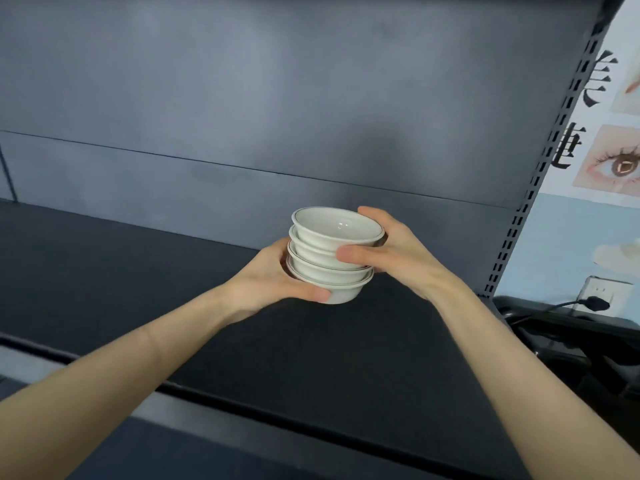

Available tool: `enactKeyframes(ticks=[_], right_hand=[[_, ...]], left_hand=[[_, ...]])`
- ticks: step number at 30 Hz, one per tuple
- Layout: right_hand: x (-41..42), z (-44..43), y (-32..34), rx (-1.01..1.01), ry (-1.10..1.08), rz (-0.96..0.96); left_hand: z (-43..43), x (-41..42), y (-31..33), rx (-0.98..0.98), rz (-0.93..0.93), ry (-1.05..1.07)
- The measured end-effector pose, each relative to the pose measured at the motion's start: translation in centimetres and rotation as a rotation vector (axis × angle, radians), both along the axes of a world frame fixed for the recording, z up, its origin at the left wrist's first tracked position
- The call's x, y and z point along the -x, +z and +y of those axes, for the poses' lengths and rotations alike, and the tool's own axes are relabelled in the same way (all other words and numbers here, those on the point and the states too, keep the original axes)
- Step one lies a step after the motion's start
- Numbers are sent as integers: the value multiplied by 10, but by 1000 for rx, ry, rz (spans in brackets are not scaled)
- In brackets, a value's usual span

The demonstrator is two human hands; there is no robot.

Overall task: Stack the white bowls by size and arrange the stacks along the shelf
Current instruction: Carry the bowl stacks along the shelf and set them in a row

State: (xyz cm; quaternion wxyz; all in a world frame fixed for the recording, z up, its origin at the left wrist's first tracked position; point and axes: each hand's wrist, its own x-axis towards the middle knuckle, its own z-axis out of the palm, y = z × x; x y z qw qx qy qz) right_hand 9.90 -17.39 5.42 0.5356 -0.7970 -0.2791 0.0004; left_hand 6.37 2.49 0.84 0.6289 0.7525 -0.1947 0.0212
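A stack of several small white bowls (332,251) with thin dark rim lines is held between both hands above the dark shelf (173,282), toward its right half. The stack leans slightly. My left hand (273,282) cups the lowest bowls from the left and underneath, thumb across the front of the bottom bowl. My right hand (391,251) grips the upper bowls from the right, thumb on the front, fingers behind the top rim. Whether the bottom bowl touches the shelf is not clear.
Behind the shelf rises a grey back panel (277,116). A slotted metal upright (540,174) marks the right end. Beyond it are a wall poster (609,147), a power socket with a plug (595,299) and dark equipment (571,344). The shelf's front lip (277,414) runs across below my arms.
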Motion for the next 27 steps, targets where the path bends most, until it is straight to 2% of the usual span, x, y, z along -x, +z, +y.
enactKeyframes(ticks=[11,17,27], right_hand=[[40,156,36,-22,310,-15],[77,289,35,-18,358,-37],[135,518,38,-41,565,-40]], left_hand=[[146,77,23,1,-50,289],[268,137,25,-13,-60,442],[477,224,31,-35,-82,615]])
